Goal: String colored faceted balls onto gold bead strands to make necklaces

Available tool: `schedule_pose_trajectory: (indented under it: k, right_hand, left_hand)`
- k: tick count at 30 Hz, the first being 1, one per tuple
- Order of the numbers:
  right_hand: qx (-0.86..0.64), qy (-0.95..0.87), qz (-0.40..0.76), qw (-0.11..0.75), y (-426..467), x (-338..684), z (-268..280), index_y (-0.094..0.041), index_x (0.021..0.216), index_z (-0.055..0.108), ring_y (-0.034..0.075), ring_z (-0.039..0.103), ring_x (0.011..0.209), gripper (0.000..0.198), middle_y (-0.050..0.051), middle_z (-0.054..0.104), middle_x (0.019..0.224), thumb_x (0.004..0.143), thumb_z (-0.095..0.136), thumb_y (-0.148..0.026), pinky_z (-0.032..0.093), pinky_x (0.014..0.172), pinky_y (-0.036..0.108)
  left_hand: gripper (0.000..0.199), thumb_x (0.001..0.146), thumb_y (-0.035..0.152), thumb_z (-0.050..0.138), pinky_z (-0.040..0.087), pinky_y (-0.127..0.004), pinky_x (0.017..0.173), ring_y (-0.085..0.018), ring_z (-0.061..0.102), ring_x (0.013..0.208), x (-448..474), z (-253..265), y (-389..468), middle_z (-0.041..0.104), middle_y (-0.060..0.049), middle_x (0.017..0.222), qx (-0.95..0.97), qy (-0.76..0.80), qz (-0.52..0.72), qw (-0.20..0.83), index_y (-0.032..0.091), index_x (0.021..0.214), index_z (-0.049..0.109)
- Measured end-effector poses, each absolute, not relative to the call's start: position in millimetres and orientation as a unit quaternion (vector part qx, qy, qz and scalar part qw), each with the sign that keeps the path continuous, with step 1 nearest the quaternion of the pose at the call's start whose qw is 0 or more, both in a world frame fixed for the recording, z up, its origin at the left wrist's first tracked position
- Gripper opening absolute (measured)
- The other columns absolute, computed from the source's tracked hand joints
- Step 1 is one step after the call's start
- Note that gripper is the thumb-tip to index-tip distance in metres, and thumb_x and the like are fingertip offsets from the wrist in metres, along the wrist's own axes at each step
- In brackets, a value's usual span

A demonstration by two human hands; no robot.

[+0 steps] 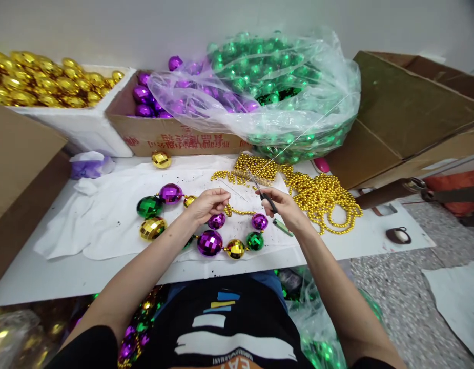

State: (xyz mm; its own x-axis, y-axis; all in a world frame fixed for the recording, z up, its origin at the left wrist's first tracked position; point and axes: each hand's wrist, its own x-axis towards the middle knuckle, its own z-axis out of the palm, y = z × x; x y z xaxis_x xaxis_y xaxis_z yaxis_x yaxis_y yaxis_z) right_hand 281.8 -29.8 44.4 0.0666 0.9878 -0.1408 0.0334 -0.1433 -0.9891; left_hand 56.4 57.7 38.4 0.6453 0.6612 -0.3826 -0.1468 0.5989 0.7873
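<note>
My left hand [212, 204] is closed in a pinch on a thin white thread [304, 132], which slants up to the right past the scissors. In my right hand [282, 205] is a small pair of scissors [268, 201] with black handles, blades pointing up and left. Below my hands lies a strand of large faceted beads, among them a purple bead [209, 243], a gold bead [235, 249] and a green bead [254, 240]. My left hand and forearm cover part of the strand. A green lighter-like stick [283, 227] rests beside my right wrist.
Small gold bead chains [321, 197] are heaped right of my hands. Behind stand a carton [175, 134] of purple balls, a plastic bag [298, 120] of green balls and a white foam box [116, 120] of gold ones. Tall cardboard [409, 110] bounds the right. White cloth [102, 215] covers the table.
</note>
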Motion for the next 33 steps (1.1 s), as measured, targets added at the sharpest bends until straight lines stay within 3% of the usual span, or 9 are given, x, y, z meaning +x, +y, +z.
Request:
schedule_pose_trajectory:
  k: [5,10,12,15,17,20,23,29,33]
  right_hand:
    - [-0.559,-0.432,0.494,0.508,-37,280,42,-0.019,0.102,0.068,0.005,0.042,0.044,0.046,-0.004,0.058,0.070,0.068,0.079,-0.046,0.024,0.039,0.021]
    - [-0.655,-0.445,0.389,0.471,-84,306,22,-0.022,0.117,0.067,0.015,0.057,0.063,0.049,0.001,0.061,0.077,0.075,0.072,-0.048,0.040,0.052,0.027]
    - [-0.729,-0.475,0.271,0.412,-108,324,5,-0.023,0.113,0.071,0.019,0.058,0.073,0.046,0.004,0.063,0.085,0.077,0.068,-0.051,0.044,0.060,0.031]
    - [-0.839,-0.481,0.111,0.230,-138,345,-22,-0.023,0.110,0.074,0.023,0.058,0.078,0.041,0.008,0.063,0.086,0.084,0.058,-0.051,0.041,0.064,0.033]
    - [-0.877,-0.456,0.072,0.131,-149,352,-34,-0.022,0.118,0.071,0.023,0.059,0.080,0.041,0.009,0.064,0.090,0.089,0.052,-0.043,0.040,0.065,0.033]
    - [-0.886,-0.448,0.095,0.071,-152,358,-45,-0.019,0.128,0.065,0.025,0.062,0.091,0.043,0.012,0.068,0.104,0.090,0.047,-0.030,0.040,0.071,0.033]
    - [-0.880,-0.450,0.135,0.066,-147,368,-50,-0.019,0.126,0.065,0.025,0.063,0.095,0.043,0.011,0.070,0.109,0.087,0.050,-0.027,0.041,0.074,0.032]
    - [-0.862,-0.462,0.193,0.079,-139,391,-40,-0.020,0.111,0.071,0.019,0.059,0.063,0.039,0.001,0.064,0.064,0.073,0.063,-0.027,0.039,0.058,0.027]
    - [-0.823,-0.445,0.189,0.299,-115,350,-16,-0.019,0.078,0.071,0.019,0.059,0.066,0.023,0.005,0.067,0.071,0.075,0.063,-0.041,0.041,0.058,0.029]
  left_hand:
    - [0.034,0.059,0.023,0.086,0.011,-0.012,0.037,0.000,0.036,0.041,53,38,57,0.053,0.003,0.059,0.370,0.350,0.248,0.824,0.011,0.069,0.056]
    - [0.031,0.062,0.020,0.085,0.014,-0.011,0.037,0.000,0.038,0.042,47,40,60,0.054,0.002,0.061,0.354,0.363,0.269,0.819,0.012,0.069,0.056]
    - [0.028,0.064,0.019,0.083,0.014,-0.011,0.037,0.000,0.039,0.044,44,41,62,0.057,0.001,0.065,0.359,0.364,0.279,0.813,0.012,0.070,0.056]
    - [0.024,0.068,0.019,0.081,0.012,-0.013,0.038,-0.001,0.038,0.045,42,41,62,0.055,0.001,0.065,0.383,0.368,0.290,0.796,0.012,0.072,0.059]
    - [0.024,0.068,0.021,0.081,0.012,-0.014,0.039,-0.001,0.035,0.044,43,40,59,0.047,0.004,0.057,0.412,0.376,0.299,0.774,0.013,0.072,0.059]
    - [0.028,0.065,0.027,0.083,0.016,-0.014,0.041,-0.001,0.030,0.042,45,38,54,0.041,0.007,0.050,0.464,0.393,0.323,0.725,0.014,0.070,0.058]
    - [0.030,0.063,0.032,0.083,0.016,-0.015,0.040,-0.002,0.030,0.042,45,37,51,0.042,0.007,0.050,0.494,0.417,0.328,0.689,0.014,0.069,0.058]
    - [0.029,0.063,0.032,0.079,0.016,-0.017,0.041,-0.003,0.033,0.043,41,39,53,0.044,0.007,0.052,0.477,0.434,0.324,0.692,0.015,0.068,0.057]
    - [0.027,0.065,0.033,0.076,0.017,-0.018,0.042,-0.004,0.034,0.043,42,38,50,0.044,0.007,0.052,0.484,0.430,0.323,0.690,0.015,0.070,0.056]
